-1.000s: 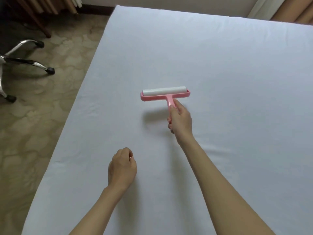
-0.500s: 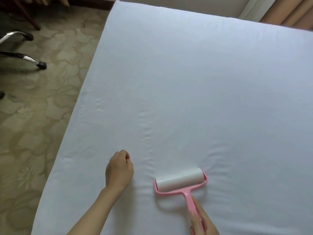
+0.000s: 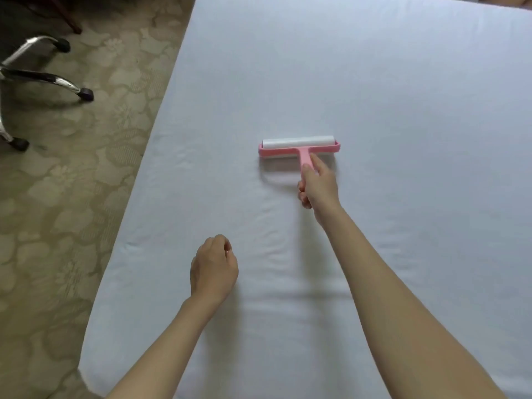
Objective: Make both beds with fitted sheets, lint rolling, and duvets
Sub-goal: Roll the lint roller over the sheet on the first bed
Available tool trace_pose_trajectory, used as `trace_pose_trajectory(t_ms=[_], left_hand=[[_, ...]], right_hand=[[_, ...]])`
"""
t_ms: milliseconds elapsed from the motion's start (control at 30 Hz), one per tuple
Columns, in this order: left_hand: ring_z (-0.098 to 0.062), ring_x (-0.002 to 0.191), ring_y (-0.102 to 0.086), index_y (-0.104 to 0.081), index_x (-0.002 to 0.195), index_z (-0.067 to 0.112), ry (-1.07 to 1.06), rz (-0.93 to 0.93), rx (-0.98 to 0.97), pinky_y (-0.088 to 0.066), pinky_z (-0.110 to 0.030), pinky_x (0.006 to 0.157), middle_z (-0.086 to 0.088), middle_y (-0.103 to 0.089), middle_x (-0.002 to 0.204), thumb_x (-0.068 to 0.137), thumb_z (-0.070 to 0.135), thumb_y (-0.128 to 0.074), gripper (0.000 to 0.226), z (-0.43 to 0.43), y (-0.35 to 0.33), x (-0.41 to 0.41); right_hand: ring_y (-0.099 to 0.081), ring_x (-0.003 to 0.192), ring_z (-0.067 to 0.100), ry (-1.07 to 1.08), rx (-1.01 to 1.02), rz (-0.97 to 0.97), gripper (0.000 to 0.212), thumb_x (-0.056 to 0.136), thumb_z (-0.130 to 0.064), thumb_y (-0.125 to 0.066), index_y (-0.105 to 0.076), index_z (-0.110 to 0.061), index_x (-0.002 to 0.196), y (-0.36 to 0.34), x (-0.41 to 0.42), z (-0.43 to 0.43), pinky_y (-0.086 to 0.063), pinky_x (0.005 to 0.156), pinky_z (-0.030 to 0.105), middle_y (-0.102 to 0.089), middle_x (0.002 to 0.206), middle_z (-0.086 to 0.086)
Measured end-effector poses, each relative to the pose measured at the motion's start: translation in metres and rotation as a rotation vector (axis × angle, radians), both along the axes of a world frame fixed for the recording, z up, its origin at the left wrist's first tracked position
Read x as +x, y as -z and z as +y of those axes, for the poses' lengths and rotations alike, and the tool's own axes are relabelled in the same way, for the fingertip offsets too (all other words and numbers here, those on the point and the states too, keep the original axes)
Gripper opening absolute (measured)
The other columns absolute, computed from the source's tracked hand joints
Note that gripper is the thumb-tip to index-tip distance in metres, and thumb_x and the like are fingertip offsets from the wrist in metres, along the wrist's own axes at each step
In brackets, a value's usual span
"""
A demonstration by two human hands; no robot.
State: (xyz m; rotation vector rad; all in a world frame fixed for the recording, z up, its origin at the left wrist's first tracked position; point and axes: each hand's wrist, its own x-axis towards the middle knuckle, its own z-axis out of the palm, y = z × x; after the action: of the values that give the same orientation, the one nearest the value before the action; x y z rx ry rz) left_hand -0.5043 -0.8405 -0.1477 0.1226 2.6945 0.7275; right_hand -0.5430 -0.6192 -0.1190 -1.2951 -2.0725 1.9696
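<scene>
My right hand (image 3: 318, 185) grips the pink lint roller (image 3: 299, 146) by its handle, its roll lying on the white fitted sheet (image 3: 374, 82) at one o'clock. My left hand (image 3: 214, 266) sits loosely curled and empty at seven. Patterned carpet (image 3: 72, 197) and a chrome chair base (image 3: 43, 79) are at ten.

Head-worn camera looks forward and down over the bed (image 3: 374, 82).

Lint roller (image 3: 299, 145) on fitted sheet (image 3: 403, 110); chair base (image 3: 43, 79) left, on floor (image 3: 72, 197).
</scene>
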Motion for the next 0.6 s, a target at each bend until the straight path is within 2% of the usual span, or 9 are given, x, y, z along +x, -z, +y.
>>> trace_pose_trajectory(t_ms=[67, 167, 300, 333, 400, 500, 600], left_hand=[[-0.023, 0.079, -0.052, -0.052, 0.084, 0.009, -0.006, -0.008, -0.02, -0.046, -0.036, 0.067, -0.002, -0.054, 0.083, 0.087, 0.006, -0.047, 0.007, -0.007, 0.001, 0.001], [-0.024, 0.079, -0.052, -0.053, 0.084, 0.008, -0.012, -0.019, -0.033, -0.044, -0.036, 0.066, -0.003, -0.054, 0.083, 0.087, 0.006, -0.046, 0.007, -0.015, 0.002, 0.004], [-0.023, 0.078, -0.052, -0.053, 0.083, 0.009, -0.005, -0.047, -0.029, -0.046, -0.037, 0.067, -0.003, -0.054, 0.083, 0.087, 0.006, -0.046, 0.008, -0.018, 0.003, 0.015], [-0.023, 0.077, -0.052, -0.053, 0.083, 0.009, 0.0, -0.053, -0.025, -0.047, -0.038, 0.067, -0.002, -0.053, 0.083, 0.087, 0.006, -0.046, 0.008, -0.019, 0.004, 0.02], [-0.023, 0.077, -0.053, -0.053, 0.083, 0.009, 0.014, -0.065, -0.014, -0.047, -0.038, 0.067, -0.002, -0.053, 0.082, 0.088, 0.005, -0.047, 0.008, -0.019, 0.005, 0.029], [-0.022, 0.076, -0.052, -0.053, 0.083, 0.01, 0.028, -0.083, -0.002, -0.046, -0.037, 0.066, -0.001, -0.054, 0.082, 0.088, 0.005, -0.047, 0.009, -0.02, 0.005, 0.039], [-0.021, 0.074, -0.051, -0.053, 0.083, 0.01, -0.019, -0.077, 0.01, -0.044, -0.035, 0.064, -0.002, -0.054, 0.081, 0.088, 0.005, -0.048, 0.009, -0.03, 0.005, 0.043]], right_hand=[[-0.038, 0.042, 0.011, -0.021, 0.001, -0.026, 0.043, 0.098, -0.025, -0.04, -0.042, -0.036, 0.139, 0.01, 0.017, -0.007, -0.031, 0.037, 0.018, -0.047, 0.063, -0.002], [-0.041, 0.041, 0.006, -0.034, 0.13, -0.052, 0.042, 0.097, -0.029, -0.044, -0.045, -0.04, 0.138, 0.017, 0.076, -0.028, -0.036, 0.046, 0.023, -0.049, 0.061, -0.01], [-0.043, 0.058, 0.003, -0.012, 0.112, -0.132, 0.04, 0.094, -0.036, -0.047, -0.048, -0.05, 0.131, 0.009, 0.195, -0.067, -0.04, 0.062, 0.028, -0.048, 0.066, -0.018], [-0.042, 0.057, 0.004, 0.004, 0.095, -0.159, 0.038, 0.094, -0.035, -0.049, -0.05, -0.054, 0.127, 0.003, 0.223, -0.076, -0.04, 0.061, 0.027, -0.049, 0.064, -0.016], [-0.038, 0.048, 0.011, 0.076, 0.045, -0.208, 0.04, 0.094, -0.022, -0.055, -0.059, -0.055, 0.116, -0.014, 0.266, -0.088, -0.036, 0.05, 0.023, -0.045, 0.051, -0.005], [-0.032, 0.043, 0.016, 0.245, -0.011, -0.217, 0.043, 0.09, -0.003, -0.058, -0.072, -0.041, 0.102, -0.034, 0.297, -0.098, -0.028, 0.043, 0.018, -0.036, 0.046, 0.007], [-0.032, 0.043, 0.017, 0.324, -0.042, -0.166, 0.038, 0.089, -0.006, -0.06, -0.071, -0.038, 0.105, -0.04, 0.281, -0.105, -0.028, 0.041, 0.018, -0.035, 0.046, 0.006]])
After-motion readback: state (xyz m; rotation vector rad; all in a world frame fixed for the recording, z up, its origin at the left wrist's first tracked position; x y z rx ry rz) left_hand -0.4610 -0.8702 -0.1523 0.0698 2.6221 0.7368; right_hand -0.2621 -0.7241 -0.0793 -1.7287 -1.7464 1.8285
